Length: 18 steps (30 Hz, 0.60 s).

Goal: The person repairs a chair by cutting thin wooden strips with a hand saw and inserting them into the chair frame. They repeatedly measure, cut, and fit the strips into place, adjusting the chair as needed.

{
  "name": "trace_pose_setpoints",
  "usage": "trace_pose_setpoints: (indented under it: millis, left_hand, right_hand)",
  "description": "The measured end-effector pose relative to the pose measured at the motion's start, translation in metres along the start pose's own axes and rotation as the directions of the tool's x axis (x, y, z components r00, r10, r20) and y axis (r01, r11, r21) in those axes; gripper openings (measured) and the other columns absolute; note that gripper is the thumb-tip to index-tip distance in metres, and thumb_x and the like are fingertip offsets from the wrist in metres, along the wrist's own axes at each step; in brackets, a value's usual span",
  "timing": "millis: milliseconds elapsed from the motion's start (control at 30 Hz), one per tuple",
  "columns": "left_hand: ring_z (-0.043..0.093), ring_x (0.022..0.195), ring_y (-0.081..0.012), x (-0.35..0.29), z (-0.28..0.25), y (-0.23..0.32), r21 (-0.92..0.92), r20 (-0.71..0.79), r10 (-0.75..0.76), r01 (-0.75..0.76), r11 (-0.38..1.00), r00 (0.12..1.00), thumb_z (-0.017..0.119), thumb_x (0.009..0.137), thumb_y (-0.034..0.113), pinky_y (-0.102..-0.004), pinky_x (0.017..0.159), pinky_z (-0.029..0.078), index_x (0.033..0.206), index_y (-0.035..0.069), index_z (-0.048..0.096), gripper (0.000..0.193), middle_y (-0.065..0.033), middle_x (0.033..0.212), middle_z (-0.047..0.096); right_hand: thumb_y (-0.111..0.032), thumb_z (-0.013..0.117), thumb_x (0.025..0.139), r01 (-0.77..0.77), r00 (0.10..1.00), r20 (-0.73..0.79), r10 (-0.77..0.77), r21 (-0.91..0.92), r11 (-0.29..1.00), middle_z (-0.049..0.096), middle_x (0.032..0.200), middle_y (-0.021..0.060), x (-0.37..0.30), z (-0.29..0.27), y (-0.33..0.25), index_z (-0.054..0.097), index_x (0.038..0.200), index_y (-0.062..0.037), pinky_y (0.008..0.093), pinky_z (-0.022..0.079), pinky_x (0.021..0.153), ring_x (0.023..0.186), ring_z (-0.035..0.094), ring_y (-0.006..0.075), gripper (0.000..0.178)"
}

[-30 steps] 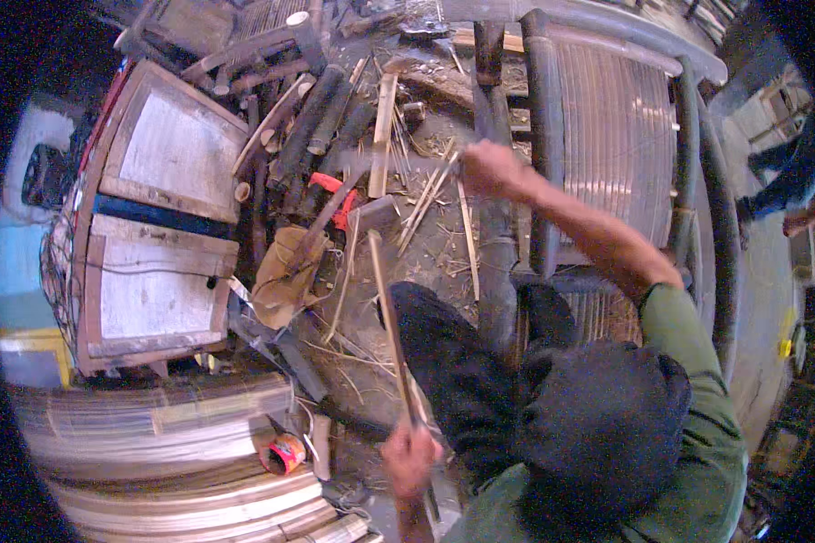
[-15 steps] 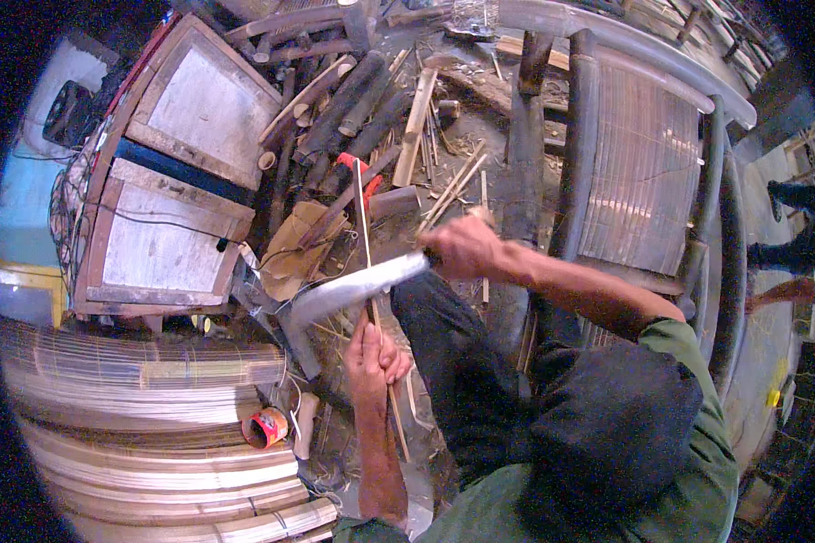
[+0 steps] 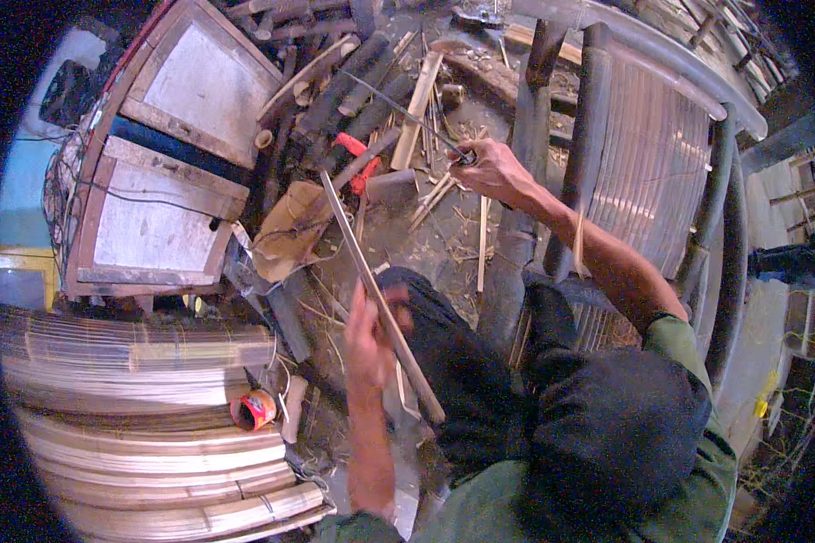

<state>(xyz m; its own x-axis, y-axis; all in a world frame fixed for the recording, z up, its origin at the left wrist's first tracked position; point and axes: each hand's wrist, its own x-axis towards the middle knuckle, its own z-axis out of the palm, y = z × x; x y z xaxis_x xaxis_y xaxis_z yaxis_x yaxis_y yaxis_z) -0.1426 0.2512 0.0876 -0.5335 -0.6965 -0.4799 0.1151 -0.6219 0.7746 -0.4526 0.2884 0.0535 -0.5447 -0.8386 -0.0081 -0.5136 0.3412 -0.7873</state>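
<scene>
The floor [image 3: 435,235] is brown dirt, with thin sticks and scraps all over it. At 10 o'clock is a wooden cupboard [image 3: 156,215] with white panels. At 8 o'clock is a big pile of pale slats [image 3: 154,471] with a red can [image 3: 253,410] on it. Dark poles [image 3: 362,59] lie at 11 o'clock, and nearer in, a saw's red handle [image 3: 357,163] shows. At 2 o'clock is a slatted seat [image 3: 638,172] with thick round rails.

In the middle, the left hand [image 3: 369,330] has its grip around a long strip [image 3: 358,253], which leans from 11 o'clock down to 5. The right hand [image 3: 493,172], up at 1 o'clock, has its grip tight on a knife [image 3: 398,107], its thin blade pointing to 11.

The left fingers are blurry, so I can't see each one. The right fist hides most of the knife's handle. A dark head cover [image 3: 616,434] at 4 o'clock blocks part of the lap. The room's edges go black, cutting off the pile and cupboard.
</scene>
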Motion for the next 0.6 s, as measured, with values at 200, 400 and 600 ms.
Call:
trace_pose_setpoints:
  millis: [200, 400, 600]
  left_hand:
    - [0.061, 0.093, -0.0167, 0.118, 0.000, 0.019, -0.173, 0.170, 0.157, -0.127, 0.977, 0.973, 0.043, 0.094, 0.014, -0.0330, 0.080, 0.052, 0.149, 0.009, 0.028, 0.058, -0.0120, 0.123, 0.060]
    - [0.056, 0.108, -0.0165, 0.175, 0.014, -0.018, 0.340, 0.270, 0.172, -0.261, 0.903, 0.947, 0.048, 0.098, 0.029, -0.0352, 0.089, 0.046, 0.127, 0.010, 0.054, 0.036, -0.0059, 0.126, 0.060]
    - [0.060, 0.089, -0.0137, 0.256, -0.080, -0.111, 0.686, 0.343, 0.477, -0.563, 0.460, 0.809, 0.060, 0.094, 0.021, -0.0292, 0.082, 0.047, 0.107, -0.001, 0.068, 0.026, -0.0055, 0.100, 0.069]
  right_hand:
    - [-0.031, 0.063, 0.084, -0.209, 0.976, 0.092, 0.200, 0.113, 0.971, 0.063, 0.085, 0.0099, -0.052, -0.011, -0.018, 0.050, 0.135, -0.0085, 0.0347, 0.048, 0.066, 0.072, 0.057, 0.0173, 0.057]
    - [-0.022, 0.058, 0.091, -0.226, 0.974, 0.074, 0.215, 0.236, 0.945, 0.060, 0.110, 0.0151, -0.092, -0.015, 0.013, 0.041, 0.141, -0.0101, 0.0347, 0.047, 0.085, 0.099, 0.058, 0.0224, 0.054]
    - [-0.021, 0.055, 0.096, -0.023, 0.999, 0.031, 0.013, 0.358, 0.934, 0.043, 0.145, 0.0170, -0.118, -0.002, 0.015, 0.039, 0.143, -0.0042, 0.0377, 0.032, 0.110, 0.135, 0.040, 0.0274, 0.053]
